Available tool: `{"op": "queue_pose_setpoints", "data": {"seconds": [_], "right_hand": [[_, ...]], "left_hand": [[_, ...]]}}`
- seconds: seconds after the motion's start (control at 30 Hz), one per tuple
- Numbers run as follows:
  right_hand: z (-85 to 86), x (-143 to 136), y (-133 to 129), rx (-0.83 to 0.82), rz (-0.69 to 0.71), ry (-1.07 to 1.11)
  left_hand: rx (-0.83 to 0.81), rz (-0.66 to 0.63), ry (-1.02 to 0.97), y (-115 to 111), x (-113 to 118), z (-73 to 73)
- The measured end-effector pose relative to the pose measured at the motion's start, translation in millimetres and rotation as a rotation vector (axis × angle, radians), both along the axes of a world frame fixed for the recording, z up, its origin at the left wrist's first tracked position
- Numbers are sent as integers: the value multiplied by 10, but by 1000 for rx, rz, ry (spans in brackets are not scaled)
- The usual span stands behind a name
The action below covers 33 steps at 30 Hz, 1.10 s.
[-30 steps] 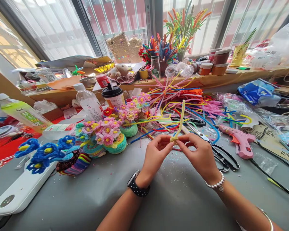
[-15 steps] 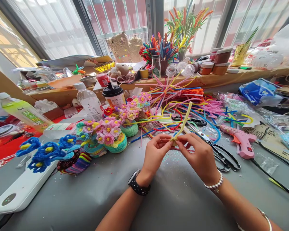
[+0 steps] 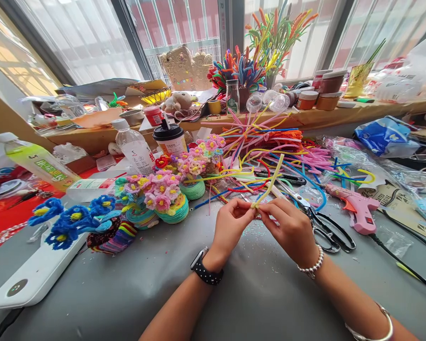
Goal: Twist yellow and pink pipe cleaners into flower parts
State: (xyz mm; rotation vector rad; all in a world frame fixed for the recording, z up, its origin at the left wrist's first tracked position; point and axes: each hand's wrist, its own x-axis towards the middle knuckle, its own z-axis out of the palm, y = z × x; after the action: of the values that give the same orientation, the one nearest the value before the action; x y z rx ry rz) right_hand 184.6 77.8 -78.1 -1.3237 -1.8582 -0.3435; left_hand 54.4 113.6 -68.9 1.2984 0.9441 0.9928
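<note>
A pale yellow pipe cleaner (image 3: 272,182) is pinched between my two hands above the grey table, its long free end pointing up and its lower part bent into a small bundle at the fingertips. My left hand (image 3: 232,227) grips the bundle from the left, thumb against fingers. From the right, my right hand (image 3: 287,227) pinches the same bundle. Fingers partly hide its shape. Just beyond my right hand lie black-handled scissors (image 3: 328,227). To the left of my hands stand pots of pink pipe-cleaner flowers (image 3: 159,192).
A pink glue gun (image 3: 360,208) with a black cord lies at the right. Behind my hands spreads a heap of loose pipe cleaners (image 3: 266,137). Blue flowers (image 3: 74,218), a drink cup (image 3: 169,139) and a white device (image 3: 31,279) occupy the left side.
Both hands stay closed on the pipe cleaner, with only a slight shift of the right hand's fingers and wrist. The whole view has moved a little.
</note>
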Motion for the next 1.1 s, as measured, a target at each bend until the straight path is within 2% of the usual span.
{"op": "queue_pose_setpoints", "data": {"seconds": [0.13,0.37,0.47,0.8,0.93,1.1], "right_hand": [[-9,6,16,40,9,-32],[-15,39,11,104,-7,7],[-21,40,10,108,-5,-12],[-34,38,17,53,4,28],[-33,26,15,6,15,24],[-9,4,2,46,19,-27]], "left_hand": [[104,30,56,-10,10,-6],[449,114,272,-43,19,-35],[536,122,315,-48,19,-44],[385,9,248,-9,6,-48],[430,58,281,-11,4,-51],[461,93,315,-23,1,-50]]}}
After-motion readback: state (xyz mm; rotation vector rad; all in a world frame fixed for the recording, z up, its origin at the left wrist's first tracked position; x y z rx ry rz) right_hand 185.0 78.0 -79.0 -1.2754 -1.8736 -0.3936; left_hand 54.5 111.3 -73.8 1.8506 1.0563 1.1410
